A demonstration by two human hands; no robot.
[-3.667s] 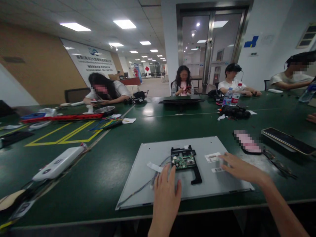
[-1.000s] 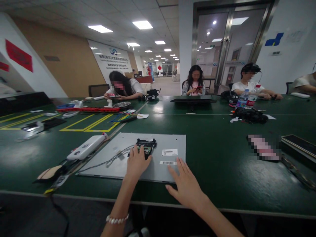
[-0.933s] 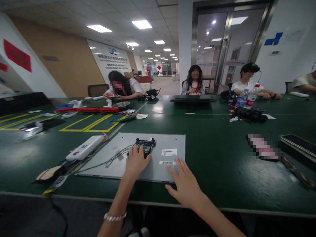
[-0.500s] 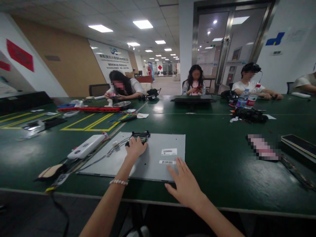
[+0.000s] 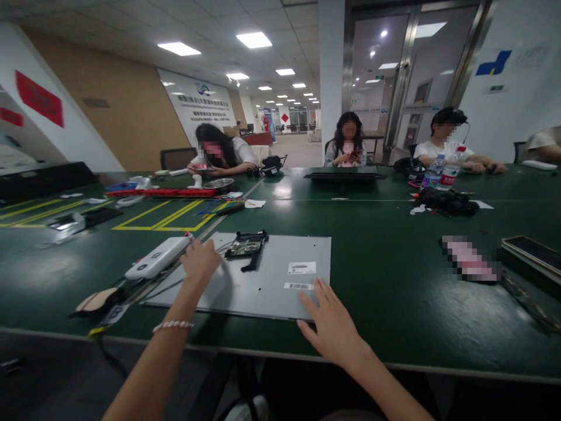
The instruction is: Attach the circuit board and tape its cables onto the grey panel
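Observation:
A flat grey metal panel (image 5: 272, 295) with white labels lies on the table in front of me. My left hand (image 5: 201, 260) is over its far left part, fingers curled down where a thin grey cable (image 5: 169, 286) passes; the fingertips are hidden. To the right of that hand, a green circuit board in a black bracket (image 5: 245, 245) rests on the panel. My right hand (image 5: 331, 324) lies with fingers spread at the panel's near right corner, fingertips by the barcode label (image 5: 300, 286).
Left of the panel lies a white power bank-like device (image 5: 158, 258) with cords. A phone (image 5: 468, 258) and a dark case (image 5: 532, 257) are at right. Two bottles (image 5: 449, 169) stand farther back. A flat black object (image 5: 344, 175) lies at the far side, with several people beyond.
My left hand has left the circuit board and moved left toward the cable and white device, uncovering the board. My right hand stays by the panel's corner. The view has shifted slightly.

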